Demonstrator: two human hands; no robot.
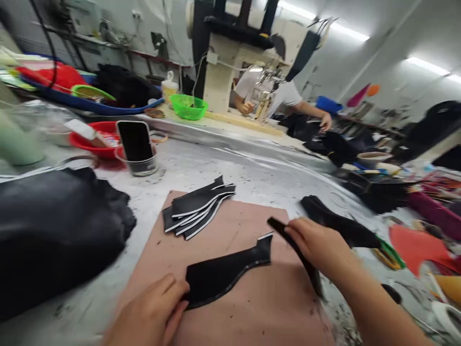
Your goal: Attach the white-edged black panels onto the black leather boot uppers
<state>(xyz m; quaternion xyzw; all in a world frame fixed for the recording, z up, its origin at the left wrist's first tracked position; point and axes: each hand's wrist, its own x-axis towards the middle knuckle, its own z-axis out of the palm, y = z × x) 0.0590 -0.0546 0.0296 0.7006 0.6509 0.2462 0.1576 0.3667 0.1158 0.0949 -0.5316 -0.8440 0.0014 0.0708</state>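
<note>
My left hand [154,307] pinches the wide left end of a cut black leather piece [226,271], which lies over a pinkish-brown board [245,221]. A pale line runs along that piece's upper right tip. In my right hand [320,245] is a second black piece [279,228], tilted up and seen nearly edge-on; its lower part hangs below the fingers. Behind them, on the board's far left corner, several black pieces with white edges [201,206] are fanned in a stack. Right of the board lies another pile of black pieces [338,221].
A large black leather bundle [54,230] sits at left. Beyond it stand a phone [135,140] in a clear cup and a red bowl [97,149]. Green-handled scissors [391,252] and red material [421,245] lie at right. Across the table, a co-worker [270,93] sits behind a sewing machine.
</note>
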